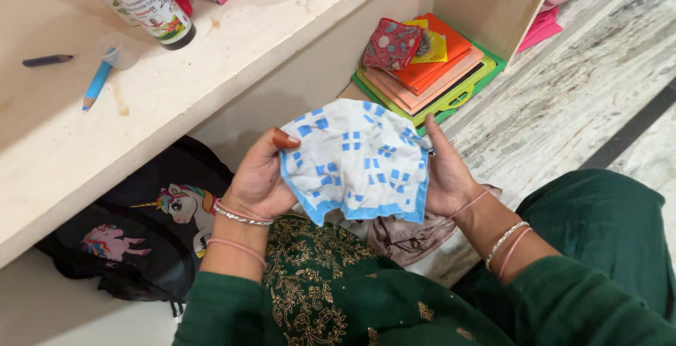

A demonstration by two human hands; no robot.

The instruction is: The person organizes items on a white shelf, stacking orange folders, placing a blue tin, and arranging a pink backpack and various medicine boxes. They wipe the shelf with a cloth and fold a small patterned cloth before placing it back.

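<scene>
Cloth [359,159] mid-frame between my left hand [257,180] and right hand [447,177], bottle [149,1] and pencil [97,82] on shelf [63,149] upper left, backpack [148,230] under shelf lower left, stacked folders [429,71] upper centre-right on floor [584,99]

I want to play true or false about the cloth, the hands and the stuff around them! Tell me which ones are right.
1. Both hands hold the white cloth with blue squares. True: the left hand and right hand grip its two sides.
2. The cloth has a red border. False: its border is blue.
3. A blue pencil lies on the shelf. True.
4. The black bag shows a dinosaur. False: it shows a unicorn.
5. The brown bottle lies on the floor. False: it is on the shelf.
</scene>
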